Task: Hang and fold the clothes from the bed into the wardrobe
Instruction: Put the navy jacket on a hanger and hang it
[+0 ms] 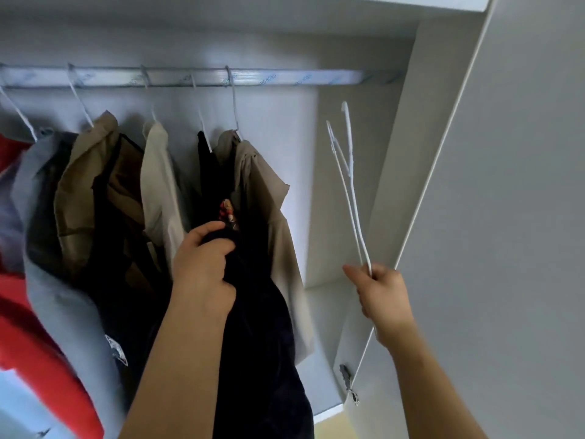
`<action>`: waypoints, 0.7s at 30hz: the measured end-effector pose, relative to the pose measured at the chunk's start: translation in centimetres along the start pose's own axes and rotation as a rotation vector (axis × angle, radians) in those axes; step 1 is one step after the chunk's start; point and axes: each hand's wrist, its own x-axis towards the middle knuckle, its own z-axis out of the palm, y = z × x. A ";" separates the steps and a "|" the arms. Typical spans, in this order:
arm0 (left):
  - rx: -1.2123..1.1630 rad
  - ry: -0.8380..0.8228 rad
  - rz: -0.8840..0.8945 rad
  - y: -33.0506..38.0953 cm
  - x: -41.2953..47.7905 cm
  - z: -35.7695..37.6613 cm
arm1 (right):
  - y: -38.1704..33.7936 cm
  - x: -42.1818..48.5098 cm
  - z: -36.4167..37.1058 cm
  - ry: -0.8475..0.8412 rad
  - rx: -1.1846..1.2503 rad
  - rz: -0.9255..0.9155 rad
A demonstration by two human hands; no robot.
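Note:
My left hand (pixel 202 267) grips a fold of a dark navy garment (pixel 259 343) that hangs from a white hanger on the wardrobe rail (pixel 285 79). My right hand (pixel 384 296) holds a bare white hanger (pixel 346 185) by its lower end, hook pointing up, to the right of the hung clothes and below the rail. A beige shirt (pixel 269 198) hangs just right of the navy garment. Further left hang a cream shirt (pixel 158 185), a brown garment (pixel 95 185), a grey one (pixel 47 217) and a red one (pixel 38 343).
The open wardrobe door (pixel 506 185) stands close on the right, its hinge (pixel 346 378) low down. The rail is bare to the right of the beige shirt. A white inner shelf (pixel 326 299) lies below that stretch.

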 end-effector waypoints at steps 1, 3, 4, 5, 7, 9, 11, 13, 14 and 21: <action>0.001 0.003 -0.001 -0.1 -0.6 -0.1 | 0.0 -0.7 -0.5 -0.010 0.024 -0.018; 0.007 0.011 0.005 -0.3 -1.9 0.0 | -0.3 -2.1 -1.5 -0.048 0.087 -0.063; 0.009 0.011 0.013 -0.4 -2.7 -0.1 | -0.5 -2.9 -2.1 -0.067 0.117 -0.091; 0.007 0.009 0.025 -0.6 -3.5 -0.1 | -0.8 -3.7 -2.7 -0.079 0.139 -0.120; 0.005 0.006 0.038 -1.0 -5.2 -0.4 | -1.4 -5.4 -3.9 -0.083 0.181 -0.166; 0.018 0.003 0.038 -1.6 -7.1 -0.9 | -1.9 -7.2 -5.1 -0.081 0.215 -0.165; 0.036 0.003 0.039 -2.3 -9.2 -1.2 | -1.9 -8.9 -6.4 -0.071 0.156 -0.154; 0.030 0.013 0.047 -2.9 -11.4 -1.8 | -1.5 -10.9 -7.6 -0.058 0.098 -0.152; 0.026 0.025 0.056 -3.0 -12.6 -2.4 | -1.2 -12.2 -8.1 -0.050 0.094 -0.146; 0.110 0.101 0.119 -3.8 -20.3 -6.2 | -1.2 -19.5 -10.8 -0.327 0.365 -0.050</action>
